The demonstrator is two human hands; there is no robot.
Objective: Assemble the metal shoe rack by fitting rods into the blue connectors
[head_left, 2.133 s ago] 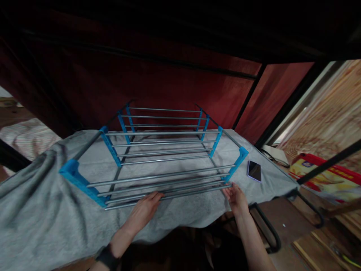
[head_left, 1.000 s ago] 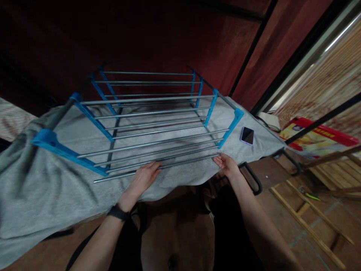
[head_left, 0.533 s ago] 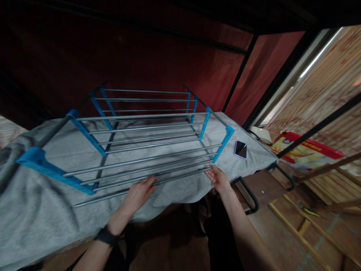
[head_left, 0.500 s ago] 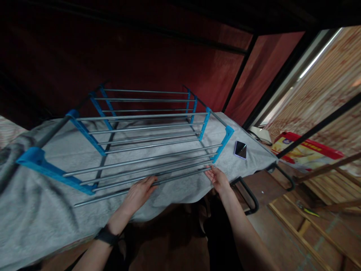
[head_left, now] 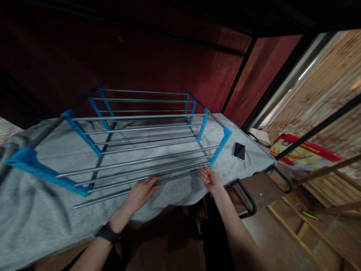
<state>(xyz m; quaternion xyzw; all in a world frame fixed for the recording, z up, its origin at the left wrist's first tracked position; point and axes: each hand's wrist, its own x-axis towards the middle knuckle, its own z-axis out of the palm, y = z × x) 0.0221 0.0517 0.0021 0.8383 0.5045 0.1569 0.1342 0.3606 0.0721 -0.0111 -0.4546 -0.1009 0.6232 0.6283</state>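
Past the left end of the surface, striped fabric point(head_left: 8, 130) shows at the margin. Grey cloth point(head_left: 31, 218) covers the surface, rumpled toward its left end. The blue-bracketed rack point(head_left: 146, 159) fills the middle, reaching from the back edge almost to the front; its lowest front bar runs just behind the grey rod point(head_left: 101, 198) — close beside the fingers. That rod lies along the front edge, its left end outside the rack's left bracket. The left hand point(head_left: 141, 194), above a dark wristband point(head_left: 107, 234), grips it palm down, fingers together; the right hand point(head_left: 211, 180) pinches it near the right bracket. A black metal frame point(head_left: 247, 195) juts below the front edge, near the right forearm. The phone point(head_left: 239, 151) lies near the right end — well apart from the hands. Beyond that end sit a pale item point(head_left: 260, 136), a red-and-yellow box point(head_left: 306, 153) and, lower, a wooden frame point(head_left: 303, 230).
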